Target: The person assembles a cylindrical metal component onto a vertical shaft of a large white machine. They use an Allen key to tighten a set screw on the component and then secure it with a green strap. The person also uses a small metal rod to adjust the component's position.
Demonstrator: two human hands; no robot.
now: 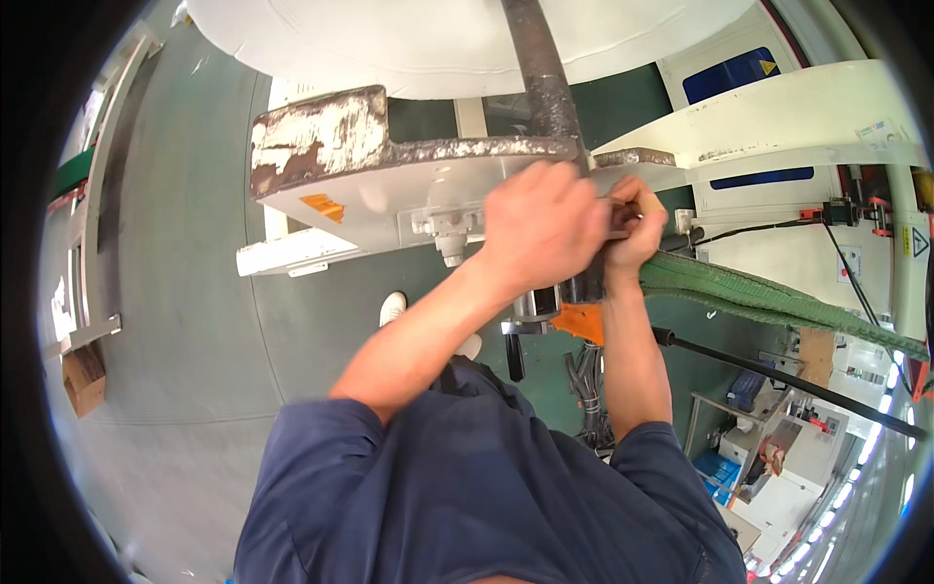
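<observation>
My left hand (545, 224) is closed, knuckles up, against the dark steel shaft (545, 83) where it meets the edge of the worn cream machine bracket (365, 180). Whatever its fingers grip is hidden, and they are slightly blurred. Right beside it my right hand (634, 234) is closed too, with thumb and fingers pinched around something small that I cannot make out. Below the hands, the shaft's lower end shows near an orange part (581, 321) and a clamp with a black lever (516, 355). A green webbing sling (769, 292) runs off to the right from near my right hand.
A large white roll (438, 44) sits on the shaft at the far side. The cream machine arm (808, 112) extends right. A black bar (793, 383) slants across the lower right, above a cart with blue items (718, 472). A cardboard box (85, 380) stands at the left.
</observation>
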